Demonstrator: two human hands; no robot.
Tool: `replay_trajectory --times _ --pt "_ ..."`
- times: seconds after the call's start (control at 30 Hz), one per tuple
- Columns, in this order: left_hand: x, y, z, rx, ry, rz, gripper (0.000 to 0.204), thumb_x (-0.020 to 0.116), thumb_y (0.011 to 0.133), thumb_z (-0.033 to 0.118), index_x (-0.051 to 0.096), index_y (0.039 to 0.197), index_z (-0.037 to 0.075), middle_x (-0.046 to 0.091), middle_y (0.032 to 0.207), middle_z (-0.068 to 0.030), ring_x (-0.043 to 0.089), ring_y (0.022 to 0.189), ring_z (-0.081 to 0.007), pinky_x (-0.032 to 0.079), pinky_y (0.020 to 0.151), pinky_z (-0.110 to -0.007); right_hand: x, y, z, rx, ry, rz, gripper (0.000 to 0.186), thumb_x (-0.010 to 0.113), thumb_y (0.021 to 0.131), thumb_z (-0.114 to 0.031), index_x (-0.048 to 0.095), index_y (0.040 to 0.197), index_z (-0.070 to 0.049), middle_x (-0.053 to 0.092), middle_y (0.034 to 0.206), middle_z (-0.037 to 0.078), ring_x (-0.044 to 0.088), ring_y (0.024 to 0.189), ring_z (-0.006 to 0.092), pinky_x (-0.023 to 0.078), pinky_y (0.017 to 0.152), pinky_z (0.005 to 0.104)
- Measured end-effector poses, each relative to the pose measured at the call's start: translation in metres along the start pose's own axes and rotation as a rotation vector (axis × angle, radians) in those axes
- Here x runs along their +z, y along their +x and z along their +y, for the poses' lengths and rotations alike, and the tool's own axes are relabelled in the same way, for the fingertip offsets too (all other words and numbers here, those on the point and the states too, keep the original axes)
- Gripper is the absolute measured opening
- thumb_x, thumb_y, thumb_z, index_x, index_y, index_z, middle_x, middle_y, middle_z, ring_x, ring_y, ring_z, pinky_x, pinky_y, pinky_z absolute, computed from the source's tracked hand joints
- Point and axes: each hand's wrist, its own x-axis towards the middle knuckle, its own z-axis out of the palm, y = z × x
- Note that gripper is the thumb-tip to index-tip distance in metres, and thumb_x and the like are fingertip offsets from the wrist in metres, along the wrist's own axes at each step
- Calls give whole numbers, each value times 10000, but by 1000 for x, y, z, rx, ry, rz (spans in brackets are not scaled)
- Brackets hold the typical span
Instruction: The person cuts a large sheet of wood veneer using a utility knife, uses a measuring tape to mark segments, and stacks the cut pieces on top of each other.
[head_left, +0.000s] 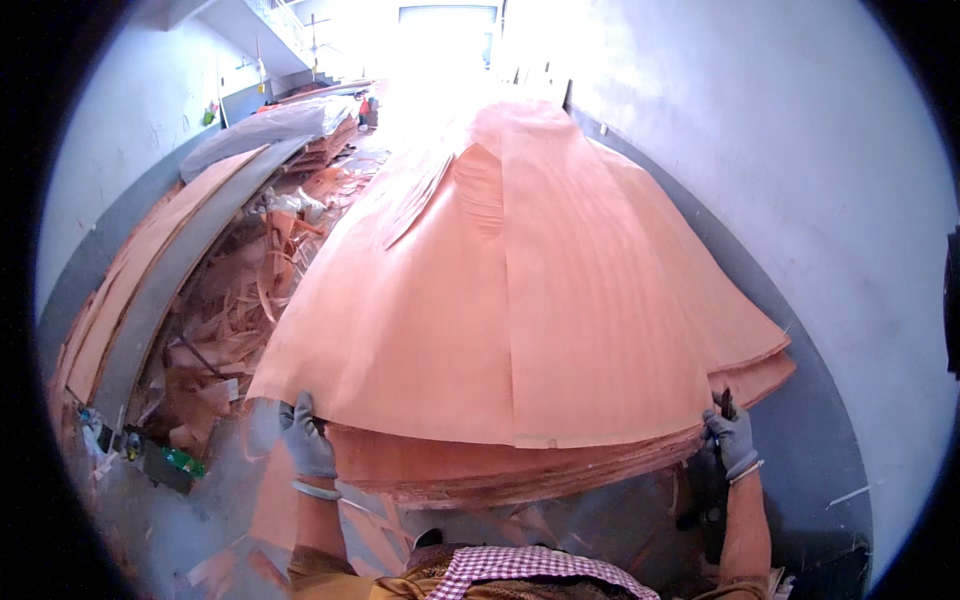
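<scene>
A wide, thin orange-pink wood veneer sheet [430,350] lies over a tall stack of veneer sheets [520,482], with a seam running lengthwise near its middle. My left hand [308,440], in a grey glove, grips the sheet's near left corner, thumb on top. At the near right corner is my right hand [735,443], also gloved in grey, its fingers closed against the edge. A dark slim tool [726,404] pokes up from that hand; its exact kind is unclear. Farther back, a loose flap of veneer [420,200] lies beside a rippled patch [478,190].
Left of the stack, torn veneer scraps [235,300] cover the floor. Long boards [190,250] lie beyond them, partly under a clear plastic sheet [270,130]. A green bottle [183,461] lies at lower left. The white and grey wall [800,170] runs close along the right side.
</scene>
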Motion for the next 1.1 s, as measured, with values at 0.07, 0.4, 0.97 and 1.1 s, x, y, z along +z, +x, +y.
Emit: replay_trajectory --times 0.07,0.4,0.97,1.1 --pt "12 -24 -11 -21 9 -33 201 581 853 29 561 1051 53 613 1045 -72 616 891 -182 529 747 -309 -28 28 14 15 11 -6 380 624 838 -130 543 1188 -7 583 685 34 541 486 102 409 410 227" --pt "18 -87 -91 -586 -123 49 190 598 870 177 594 1053 126 628 838 -34 609 689 -180 541 546 -327 -117 128 50 82 -185 -96 471 644 853 -235 485 1241 -20 606 854 59 556 562 104 429 440 231" --pt "0 -71 -81 -333 131 404 97 630 849 107 575 926 125 595 800 -3 579 626 -132 509 480 -271 -113 118 77 -50 -171 14 298 618 875 -177 517 1115 -33 556 710 24 483 423 89 361 335 229" --pt "9 -64 -86 -286 150 307 112 617 851 95 570 952 90 587 811 -21 576 627 -141 542 503 -303 -98 138 69 9 -100 4 269 604 876 -153 523 1101 -30 549 702 14 486 422 92 364 341 222"
